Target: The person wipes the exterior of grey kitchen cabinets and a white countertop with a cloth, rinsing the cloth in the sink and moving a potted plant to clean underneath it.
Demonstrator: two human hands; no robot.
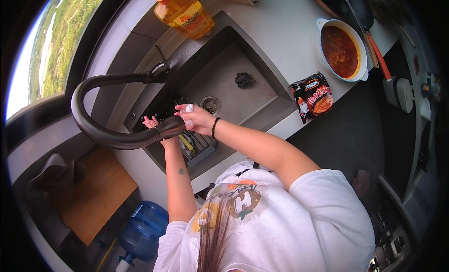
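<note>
Over the sink (224, 86), my left hand (151, 123) is held with its fingers apart. The dark spray head (172, 126) of the faucet covers part of its palm and wrist. My right hand (199, 120) is beside the spray head, near the drain (210, 105), with white foam (189, 116) on its fingers. I see no water stream from the spray head. Below the hands, a slotted grey rack (201, 154) in the sink holds a yellow-green item (186, 142). Farther along the basin floor lies a dark scouring pad (244, 80).
An orange soap bottle (191, 17) stands behind the sink. At right are a noodle packet (312, 98), a white pot (319, 50) of red soup, and a black pan (361, 12). A wooden board (101, 194) and a blue water jug (145, 230) are at lower left.
</note>
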